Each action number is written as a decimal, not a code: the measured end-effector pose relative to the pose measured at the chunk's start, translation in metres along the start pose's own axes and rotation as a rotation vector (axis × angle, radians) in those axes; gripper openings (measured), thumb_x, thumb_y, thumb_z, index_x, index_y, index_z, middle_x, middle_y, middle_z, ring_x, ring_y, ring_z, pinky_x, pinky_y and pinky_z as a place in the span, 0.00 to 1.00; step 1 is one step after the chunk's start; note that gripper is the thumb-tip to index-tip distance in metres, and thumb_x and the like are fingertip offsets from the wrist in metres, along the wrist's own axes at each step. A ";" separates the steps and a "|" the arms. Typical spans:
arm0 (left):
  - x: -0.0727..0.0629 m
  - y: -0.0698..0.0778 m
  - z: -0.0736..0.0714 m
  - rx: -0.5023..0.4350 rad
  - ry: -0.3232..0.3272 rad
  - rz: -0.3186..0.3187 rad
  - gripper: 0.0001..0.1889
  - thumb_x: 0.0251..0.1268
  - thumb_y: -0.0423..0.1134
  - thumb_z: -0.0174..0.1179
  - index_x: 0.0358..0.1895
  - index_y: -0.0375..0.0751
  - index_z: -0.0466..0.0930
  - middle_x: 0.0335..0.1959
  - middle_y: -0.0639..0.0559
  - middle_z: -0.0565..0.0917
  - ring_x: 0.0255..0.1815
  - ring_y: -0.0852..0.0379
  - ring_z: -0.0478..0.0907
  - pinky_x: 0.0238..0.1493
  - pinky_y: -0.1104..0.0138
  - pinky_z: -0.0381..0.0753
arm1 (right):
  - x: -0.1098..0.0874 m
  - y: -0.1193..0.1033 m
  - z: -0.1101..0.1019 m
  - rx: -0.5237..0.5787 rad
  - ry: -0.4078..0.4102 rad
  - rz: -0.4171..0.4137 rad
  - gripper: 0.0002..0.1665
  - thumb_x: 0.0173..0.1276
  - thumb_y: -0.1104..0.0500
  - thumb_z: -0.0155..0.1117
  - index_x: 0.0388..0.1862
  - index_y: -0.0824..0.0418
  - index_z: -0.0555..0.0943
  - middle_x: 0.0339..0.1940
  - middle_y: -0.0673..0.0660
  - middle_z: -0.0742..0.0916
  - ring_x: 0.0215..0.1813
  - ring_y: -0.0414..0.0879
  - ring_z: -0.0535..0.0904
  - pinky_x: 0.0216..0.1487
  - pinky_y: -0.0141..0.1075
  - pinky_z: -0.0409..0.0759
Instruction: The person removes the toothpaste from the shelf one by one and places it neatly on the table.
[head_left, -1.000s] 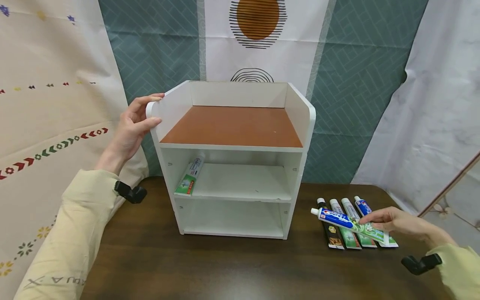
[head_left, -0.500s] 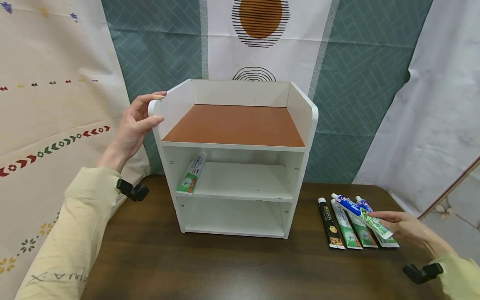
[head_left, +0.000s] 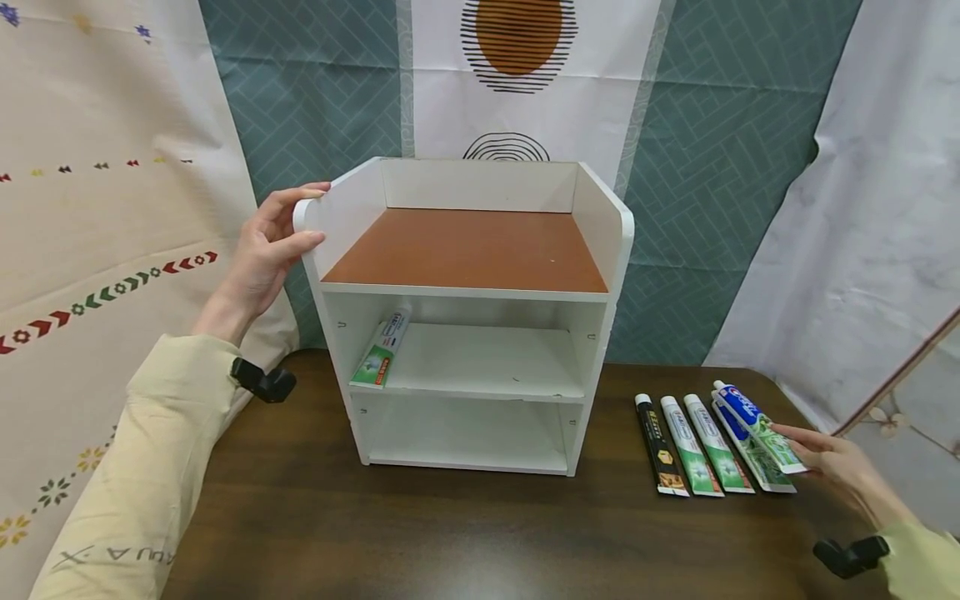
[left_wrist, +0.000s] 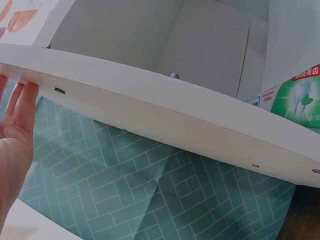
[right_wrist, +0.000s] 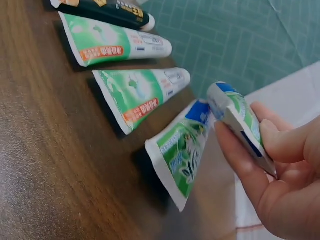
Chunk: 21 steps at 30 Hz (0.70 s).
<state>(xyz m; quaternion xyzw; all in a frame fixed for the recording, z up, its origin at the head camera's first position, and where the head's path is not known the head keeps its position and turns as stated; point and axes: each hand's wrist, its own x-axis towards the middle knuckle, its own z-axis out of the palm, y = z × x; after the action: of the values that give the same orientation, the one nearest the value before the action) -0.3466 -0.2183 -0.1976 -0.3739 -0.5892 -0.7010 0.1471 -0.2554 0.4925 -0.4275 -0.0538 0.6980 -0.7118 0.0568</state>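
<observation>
My left hand (head_left: 258, 254) grips the upper left side panel of a small white shelf unit (head_left: 462, 297), fingers on the panel's top edge and thumb lower at its front. In the left wrist view those fingers (left_wrist: 26, 102) touch the panel's outer face. Between thumb and fingers, my right hand (head_left: 836, 462) pinches a blue-and-green toothpaste tube (right_wrist: 242, 117), tilted over a similar toothpaste tube (right_wrist: 182, 155) on the table. To the left lie two green-and-white toothpaste tubes (head_left: 692, 447) and a black one (head_left: 662, 447), side by side, caps away from me.
Another green-and-white toothpaste tube (head_left: 381, 350) lies at the left end of the unit's middle shelf (head_left: 487, 358). The unit stands on a dark wooden table (head_left: 450, 533). Patterned cloths hang behind and at both sides. A thin brown rod (head_left: 903, 367) slants at far right.
The held toothpaste tube has moved right across the row and turned from lying crosswise to nearly in line with the others. My left hand keeps its grip on the shelf unit.
</observation>
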 end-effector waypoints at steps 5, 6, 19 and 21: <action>-0.001 0.000 -0.001 -0.002 0.003 -0.002 0.22 0.57 0.19 0.51 0.55 0.38 0.73 0.62 0.42 0.63 0.56 0.47 0.62 0.44 0.66 0.73 | -0.003 0.005 -0.006 -0.029 0.081 0.023 0.25 0.70 0.69 0.46 0.38 0.41 0.82 0.37 0.42 0.81 0.36 0.41 0.78 0.35 0.36 0.78; -0.001 0.000 -0.001 -0.001 0.003 -0.002 0.22 0.57 0.19 0.51 0.55 0.39 0.73 0.63 0.42 0.63 0.56 0.47 0.62 0.44 0.66 0.73 | -0.003 0.006 -0.007 -0.047 0.106 0.032 0.25 0.70 0.69 0.47 0.37 0.39 0.82 0.36 0.41 0.81 0.36 0.40 0.78 0.35 0.36 0.78; 0.000 0.002 -0.001 -0.020 -0.013 0.005 0.22 0.57 0.19 0.51 0.55 0.38 0.73 0.63 0.42 0.62 0.56 0.47 0.62 0.43 0.66 0.73 | -0.002 0.021 -0.027 -0.136 0.241 0.010 0.26 0.69 0.69 0.48 0.35 0.36 0.82 0.34 0.34 0.78 0.34 0.35 0.76 0.32 0.33 0.77; 0.000 0.001 -0.001 -0.019 -0.014 0.006 0.22 0.57 0.19 0.50 0.55 0.38 0.73 0.63 0.42 0.62 0.56 0.47 0.62 0.43 0.66 0.73 | -0.001 0.023 -0.031 -0.171 0.254 0.022 0.27 0.69 0.68 0.47 0.33 0.34 0.81 0.34 0.35 0.77 0.33 0.36 0.76 0.32 0.34 0.77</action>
<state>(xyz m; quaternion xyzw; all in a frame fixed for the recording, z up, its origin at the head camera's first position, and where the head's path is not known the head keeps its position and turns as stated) -0.3460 -0.2197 -0.1965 -0.3820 -0.5824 -0.7034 0.1417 -0.2591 0.5224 -0.4514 0.0396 0.7582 -0.6502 -0.0291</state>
